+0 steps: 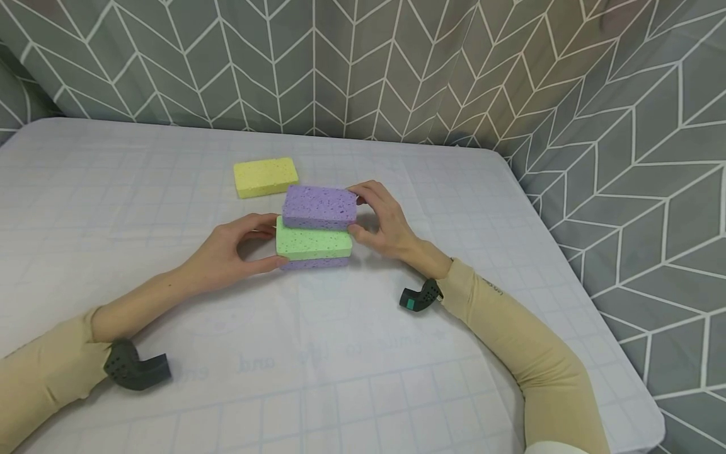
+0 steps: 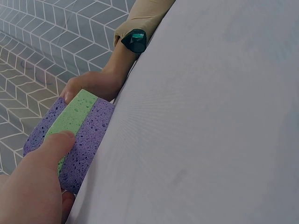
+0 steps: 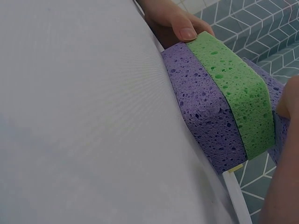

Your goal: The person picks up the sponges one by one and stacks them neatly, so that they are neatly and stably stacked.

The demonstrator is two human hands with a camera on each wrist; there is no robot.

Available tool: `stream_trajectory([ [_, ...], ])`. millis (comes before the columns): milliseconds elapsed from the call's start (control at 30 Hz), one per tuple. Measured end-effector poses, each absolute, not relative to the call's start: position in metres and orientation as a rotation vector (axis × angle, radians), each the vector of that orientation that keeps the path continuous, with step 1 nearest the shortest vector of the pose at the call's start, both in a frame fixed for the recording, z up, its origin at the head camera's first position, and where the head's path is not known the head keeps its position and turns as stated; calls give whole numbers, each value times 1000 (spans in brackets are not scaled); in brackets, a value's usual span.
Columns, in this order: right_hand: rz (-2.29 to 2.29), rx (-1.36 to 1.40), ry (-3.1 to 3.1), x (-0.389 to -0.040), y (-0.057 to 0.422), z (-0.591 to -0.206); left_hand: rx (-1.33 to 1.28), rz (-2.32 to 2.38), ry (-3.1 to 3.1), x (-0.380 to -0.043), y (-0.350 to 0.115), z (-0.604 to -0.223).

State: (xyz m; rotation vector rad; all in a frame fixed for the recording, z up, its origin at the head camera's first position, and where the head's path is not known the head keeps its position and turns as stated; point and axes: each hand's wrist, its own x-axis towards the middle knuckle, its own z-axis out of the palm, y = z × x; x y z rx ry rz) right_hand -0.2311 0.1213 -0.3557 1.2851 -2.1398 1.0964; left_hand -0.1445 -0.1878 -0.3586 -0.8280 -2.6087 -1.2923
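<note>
Three sponges are stacked on the table: a purple sponge [image 3: 203,105] at the bottom, a green sponge [image 1: 314,244] over it, and another purple sponge [image 1: 319,205] on top, set a little further back. My left hand [image 1: 235,250] grips the left end of the green sponge between thumb and fingers; in the left wrist view its thumb [image 2: 58,142] presses the green side. With thumb and fingertips my right hand [image 1: 388,224] holds the right end of the top purple sponge. The tips of the left fingers behind the stack are hidden.
A yellow sponge [image 1: 265,177] lies just behind the stack, to its left. The white table cover [image 1: 363,391] has a faint grid and lettering. Patterned grey curtains [image 1: 295,69] hang behind the table and on its right. Dark wrist cameras [image 1: 136,366] sit on both sleeves.
</note>
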Motion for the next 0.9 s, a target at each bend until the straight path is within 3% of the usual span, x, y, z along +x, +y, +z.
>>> stream_trajectory([
  [900,1134,1394,-2073,-233,121,-356,-839,-1306,-2593,-147,-188,-359],
])
